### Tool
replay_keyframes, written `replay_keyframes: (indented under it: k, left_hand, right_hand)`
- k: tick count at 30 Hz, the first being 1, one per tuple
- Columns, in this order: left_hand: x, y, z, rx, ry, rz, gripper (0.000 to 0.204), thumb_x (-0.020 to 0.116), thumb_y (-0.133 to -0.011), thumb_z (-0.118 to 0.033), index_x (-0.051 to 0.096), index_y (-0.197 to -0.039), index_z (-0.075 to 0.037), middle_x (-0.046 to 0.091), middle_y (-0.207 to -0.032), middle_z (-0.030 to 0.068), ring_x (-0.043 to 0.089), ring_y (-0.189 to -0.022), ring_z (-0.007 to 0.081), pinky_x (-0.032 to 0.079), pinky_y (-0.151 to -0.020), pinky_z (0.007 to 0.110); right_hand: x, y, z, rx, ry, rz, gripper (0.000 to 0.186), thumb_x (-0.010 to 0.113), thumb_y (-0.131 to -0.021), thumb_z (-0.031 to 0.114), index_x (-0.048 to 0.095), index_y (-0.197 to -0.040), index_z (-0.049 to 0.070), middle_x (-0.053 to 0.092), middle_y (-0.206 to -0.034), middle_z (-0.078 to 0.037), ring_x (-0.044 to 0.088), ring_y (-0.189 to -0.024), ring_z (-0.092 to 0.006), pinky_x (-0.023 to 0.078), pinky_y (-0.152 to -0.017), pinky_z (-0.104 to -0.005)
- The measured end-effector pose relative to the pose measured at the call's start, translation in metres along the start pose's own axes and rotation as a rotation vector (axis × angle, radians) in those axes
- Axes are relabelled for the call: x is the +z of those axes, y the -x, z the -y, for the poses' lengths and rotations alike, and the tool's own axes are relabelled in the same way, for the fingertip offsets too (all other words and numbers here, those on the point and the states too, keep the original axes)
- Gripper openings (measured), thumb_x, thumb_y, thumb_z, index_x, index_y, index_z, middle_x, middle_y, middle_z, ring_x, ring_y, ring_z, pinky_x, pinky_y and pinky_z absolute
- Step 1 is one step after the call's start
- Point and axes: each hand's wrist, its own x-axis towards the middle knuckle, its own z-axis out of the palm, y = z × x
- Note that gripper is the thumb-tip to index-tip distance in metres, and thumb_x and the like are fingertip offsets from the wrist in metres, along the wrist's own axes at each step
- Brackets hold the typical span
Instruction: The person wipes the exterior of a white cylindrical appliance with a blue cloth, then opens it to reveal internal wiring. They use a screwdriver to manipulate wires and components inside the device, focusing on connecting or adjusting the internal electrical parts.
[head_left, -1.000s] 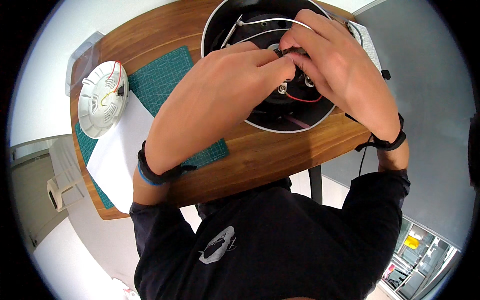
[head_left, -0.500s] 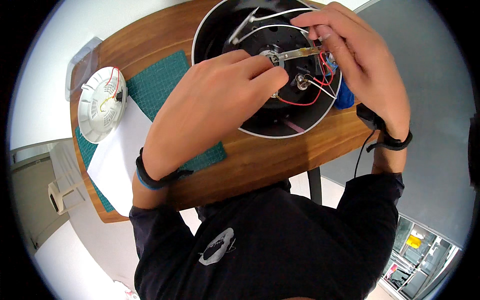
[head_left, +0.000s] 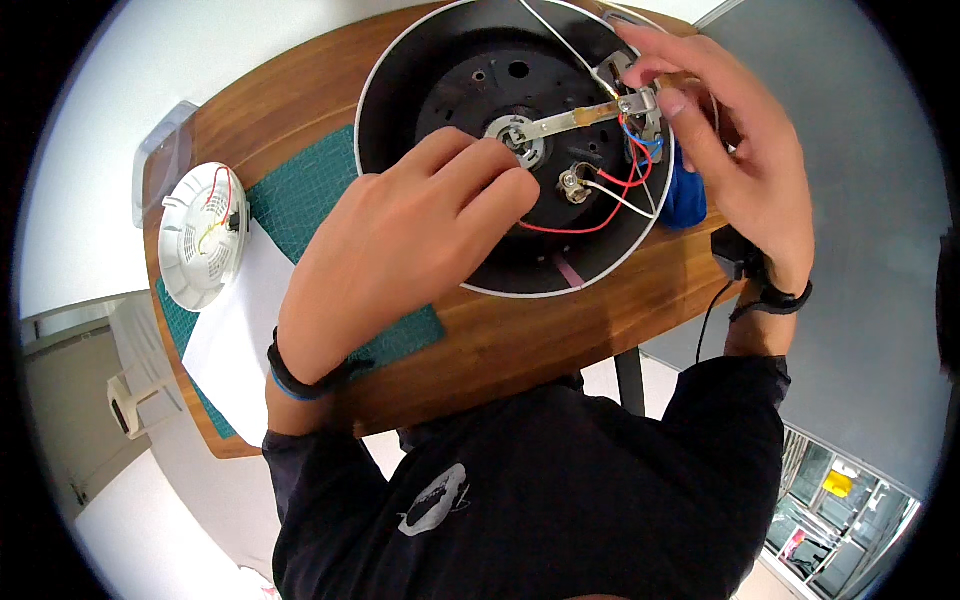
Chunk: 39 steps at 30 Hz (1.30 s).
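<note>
Over at the left end of the wooden table, a white vented cover sits by some paper. Next up, the left hand reaches over the near-left rim of a black round housing, knuckles up, fingers curled, tips hidden, so can't tell if it's gripping anything. A pale strip runs rightward from the housing's middle, and the right hand bends in there, index stretched, thumb just beside the strip's metal end; can't tell if it's pinching.

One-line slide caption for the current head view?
Left hand and right hand at an open, round black housing with exposed wires; white slotted cover to the left.
</note>
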Motion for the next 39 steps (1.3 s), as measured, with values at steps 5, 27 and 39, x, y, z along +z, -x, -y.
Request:
replay_keyframes:
  k: [5,27,39]
  left_hand:
    - [0.002,0.0,0.001,0.014,-0.004,0.01,0.022,0.07,-0.088,-0.004,0.068,-0.11,-0.008,0.072,-0.115,0.0062,0.072,-0.106,0.0286,0.063,-0.076,0.038]
    - [-0.001,0.0,0.002,0.036,-0.042,0.037,0.025,0.074,-0.085,-0.004,0.069,-0.11,-0.007,0.069,-0.114,0.0065,0.068,-0.098,0.0267,0.061,-0.067,0.035]
    - [0.0,0.002,0.0,0.046,-0.034,0.003,0.025,0.072,-0.085,-0.004,0.067,-0.11,-0.005,0.07,-0.114,0.0076,0.07,-0.102,0.0282,0.062,-0.067,0.036]
  right_hand:
    - [0.005,0.018,0.01,-0.006,0.201,-0.096,0.039,0.082,-0.091,-0.005,0.077,-0.128,0.004,0.072,-0.123,-0.003,0.049,-0.077,-0.0047,0.036,-0.064,-0.0219]
    - [0.015,0.031,0.024,-0.174,0.427,-0.007,0.023,0.09,-0.079,-0.004,0.076,-0.096,0.001,0.058,-0.085,-0.006,0.058,-0.071,-0.0185,0.046,-0.06,-0.0316]
    - [0.014,0.03,0.018,-0.016,0.103,-0.051,0.019,0.063,-0.104,0.003,0.078,-0.116,0.001,0.064,-0.096,-0.003,0.053,-0.072,-0.0088,0.037,-0.06,-0.0242]
